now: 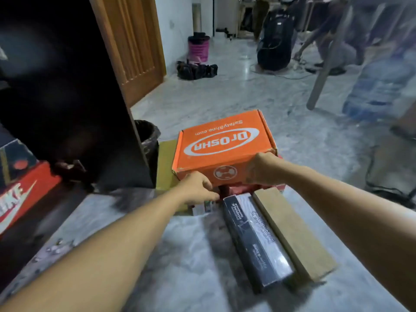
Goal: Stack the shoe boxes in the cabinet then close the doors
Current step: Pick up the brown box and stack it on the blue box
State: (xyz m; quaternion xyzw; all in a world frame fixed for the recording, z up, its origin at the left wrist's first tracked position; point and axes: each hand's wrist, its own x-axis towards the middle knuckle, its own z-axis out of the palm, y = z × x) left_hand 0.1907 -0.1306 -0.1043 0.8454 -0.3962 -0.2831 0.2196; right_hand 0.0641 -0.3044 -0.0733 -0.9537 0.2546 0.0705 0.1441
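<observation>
Both hands are on the orange cardboard shoe box with the white oval logo (222, 149), which sits on top of a red box (243, 189) on the pale marble floor (202, 266), near the open dark cabinet door (94, 109). The left hand (198, 188) curls its fingers under the near bottom edge at the box's left corner; the right hand (261, 167) wraps the near right corner, fingers hidden behind it. The grip looks low and near-sided only — if the lift starts from here, the far end could dip and the box slide out, or its tucked lid flap spring open. A black glossy shoe box (256, 242) and a plain tan cardboard box (292, 233) lie side by side just in front, touching, easy to knock when swinging left toward the cabinet, where a red Nike box (20, 194) already lies.
</observation>
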